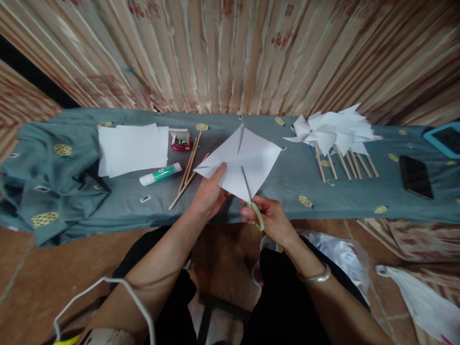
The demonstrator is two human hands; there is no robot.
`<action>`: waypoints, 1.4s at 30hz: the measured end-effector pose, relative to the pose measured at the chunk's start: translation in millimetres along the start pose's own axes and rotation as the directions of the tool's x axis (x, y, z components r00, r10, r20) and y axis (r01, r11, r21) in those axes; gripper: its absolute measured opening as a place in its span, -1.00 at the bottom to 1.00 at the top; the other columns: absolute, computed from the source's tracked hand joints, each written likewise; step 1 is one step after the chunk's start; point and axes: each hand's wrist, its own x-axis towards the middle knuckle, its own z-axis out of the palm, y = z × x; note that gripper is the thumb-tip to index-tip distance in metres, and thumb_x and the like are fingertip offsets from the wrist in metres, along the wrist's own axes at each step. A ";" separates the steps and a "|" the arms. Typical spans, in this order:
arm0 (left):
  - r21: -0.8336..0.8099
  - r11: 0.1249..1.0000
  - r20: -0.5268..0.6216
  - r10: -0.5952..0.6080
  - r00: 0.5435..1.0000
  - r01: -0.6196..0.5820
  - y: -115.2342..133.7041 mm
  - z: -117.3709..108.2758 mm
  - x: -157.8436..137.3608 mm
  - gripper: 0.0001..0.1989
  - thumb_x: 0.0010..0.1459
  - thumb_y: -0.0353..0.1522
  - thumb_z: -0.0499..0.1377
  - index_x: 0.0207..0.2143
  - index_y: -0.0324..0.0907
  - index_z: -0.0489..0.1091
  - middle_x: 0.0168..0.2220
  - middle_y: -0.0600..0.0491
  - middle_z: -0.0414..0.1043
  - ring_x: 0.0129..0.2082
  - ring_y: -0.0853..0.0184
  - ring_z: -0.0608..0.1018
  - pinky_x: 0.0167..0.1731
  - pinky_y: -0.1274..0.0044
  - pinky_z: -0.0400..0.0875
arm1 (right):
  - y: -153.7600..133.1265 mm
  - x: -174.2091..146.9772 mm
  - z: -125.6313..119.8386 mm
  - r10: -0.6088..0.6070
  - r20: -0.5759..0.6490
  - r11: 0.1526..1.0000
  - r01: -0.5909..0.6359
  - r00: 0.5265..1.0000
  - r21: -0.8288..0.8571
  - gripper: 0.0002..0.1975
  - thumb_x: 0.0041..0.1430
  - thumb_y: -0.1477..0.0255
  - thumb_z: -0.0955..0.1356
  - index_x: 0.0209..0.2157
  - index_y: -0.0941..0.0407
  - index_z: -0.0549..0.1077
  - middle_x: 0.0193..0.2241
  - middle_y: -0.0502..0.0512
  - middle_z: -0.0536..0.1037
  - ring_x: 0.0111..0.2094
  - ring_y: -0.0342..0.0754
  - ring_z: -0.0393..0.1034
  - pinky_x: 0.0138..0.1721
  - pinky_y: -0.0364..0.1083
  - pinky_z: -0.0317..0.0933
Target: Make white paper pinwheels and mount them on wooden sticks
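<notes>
My left hand (212, 191) grips a white square sheet of paper (260, 155) by its near left edge, thumb on top. The sheet is turned corner-on, with slits at the far and left corners. In my right hand (268, 215) is a pair of scissors (258, 216) with pale green handles, the fingers wrapped round them. One dark blade lies over the paper, pointing from the near corner toward its middle; the other blade is hidden beneath. Left of the sheet lie several wooden sticks (191, 163).
Further left are a stack of white paper (131, 149), a red box of small metal pieces (180, 140) and a glue stick (160, 174). To the right lie several paper pinwheels (332, 132) on sticks, a black phone (416, 177) and a blue-framed device (445, 139).
</notes>
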 end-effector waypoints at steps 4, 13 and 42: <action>-0.011 1.000 -0.010 -0.003 1.000 0.003 0.7 1.7 -0.9 -0.81 0.18 -0.26 0.24 -0.21 -0.19 0.44 -0.32 0.02 0.53 -0.42 0.31 0.52 -0.44 0.52 0.36 | 0.2 0.9 1.1 0.032 -0.033 0.998 -0.030 0.999 0.052 -0.55 -0.40 0.16 0.62 -0.51 0.14 0.50 -0.68 -0.10 0.47 -0.62 -0.23 0.29 -0.57 -0.19 0.19; -0.029 1.000 -0.022 -0.006 1.000 0.005 1.0 -0.1 0.8 -0.81 0.19 -0.28 0.24 -0.21 -0.22 0.45 -0.32 0.02 0.54 -0.42 0.32 0.51 -0.37 0.51 0.40 | 1.1 1.0 0.8 0.034 -0.025 0.998 -0.033 0.999 0.049 -0.56 -0.39 0.17 0.62 -0.52 0.14 0.50 -0.69 -0.09 0.46 -0.63 -0.23 0.28 -0.57 -0.19 0.19; 0.134 0.991 -0.092 0.022 0.996 -0.010 4.0 -9.6 8.1 -0.86 0.01 -0.44 0.25 -0.31 -0.18 0.50 -0.29 -0.04 0.63 -0.09 0.08 0.62 -0.04 0.30 0.52 | -19.2 14.5 -77.3 -0.426 -0.466 0.905 0.365 0.776 -0.220 -0.50 -0.20 0.08 0.56 -0.26 0.07 0.52 -0.39 0.03 0.62 -0.40 -0.09 0.46 -0.40 -0.12 0.29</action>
